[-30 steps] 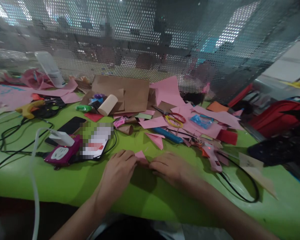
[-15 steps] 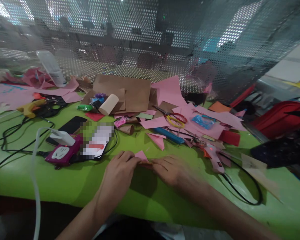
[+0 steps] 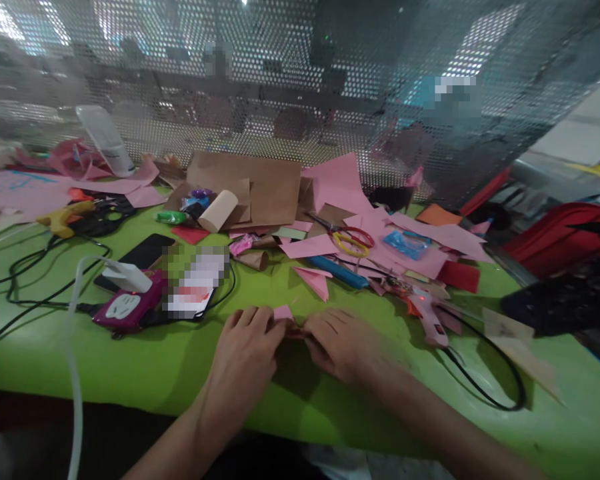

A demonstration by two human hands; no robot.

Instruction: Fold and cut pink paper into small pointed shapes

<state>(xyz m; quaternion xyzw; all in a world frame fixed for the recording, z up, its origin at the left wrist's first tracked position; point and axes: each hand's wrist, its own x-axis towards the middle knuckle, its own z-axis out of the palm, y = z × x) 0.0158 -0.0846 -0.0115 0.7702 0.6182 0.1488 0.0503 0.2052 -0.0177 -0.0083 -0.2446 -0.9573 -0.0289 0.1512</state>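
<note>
Both hands (image 3: 293, 343) palm-down, fingertips together.

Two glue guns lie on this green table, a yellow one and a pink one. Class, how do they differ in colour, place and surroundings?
The yellow glue gun lies far left beside a black tape dispenser, away from the hands; the pink glue gun lies on the right, nearer the right hand. The pink one shows a small red light; none shows on the yellow one. Both lie on the green table with black cords.

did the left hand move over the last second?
Yes, slightly. The left hand has slid right along the green table, away from the magenta power strip, closing on the right hand over the small pink paper.
</note>
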